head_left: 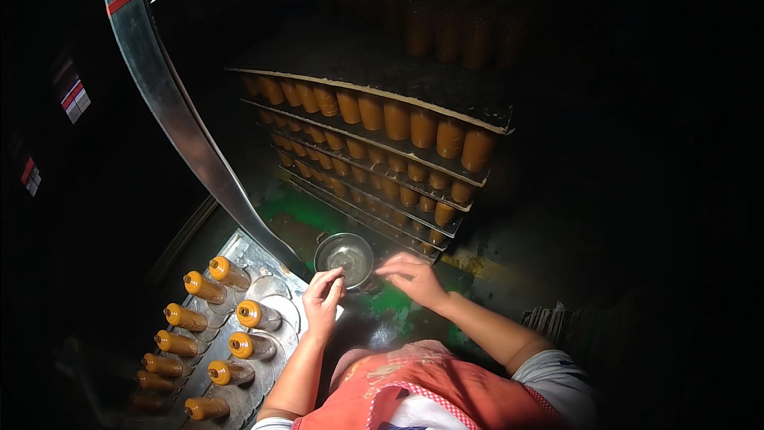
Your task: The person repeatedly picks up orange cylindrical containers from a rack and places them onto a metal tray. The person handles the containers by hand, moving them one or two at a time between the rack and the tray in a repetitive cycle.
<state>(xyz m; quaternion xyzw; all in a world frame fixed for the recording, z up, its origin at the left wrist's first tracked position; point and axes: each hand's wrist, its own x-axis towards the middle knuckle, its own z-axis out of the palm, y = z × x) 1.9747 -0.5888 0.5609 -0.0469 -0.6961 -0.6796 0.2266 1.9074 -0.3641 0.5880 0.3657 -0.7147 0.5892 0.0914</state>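
Observation:
A round metal pan (356, 246) with small side handles stands in front of me, a little below the middle of the view. My left hand (322, 300) is at its near left rim, thumb and fingers pinched together; whatever lies between them is too small to make out. To the right of the pan, my right hand (414, 277) reaches toward it with fingers stretched out, slightly blurred, and nothing visible in it. Beside my left forearm, several orange-brown glazed, bottle-shaped pieces (256, 315) with grey lower parts stand on round plates.
The plates belong to a metal conveyor (253, 251) at the left. A curved metal strip (187, 123) rises from its far end. Ahead stand stacked boards (374, 87) bearing rows of orange-brown cylinders (396, 121). A pile of thin slats (545, 320) lies at the right, partly in shadow.

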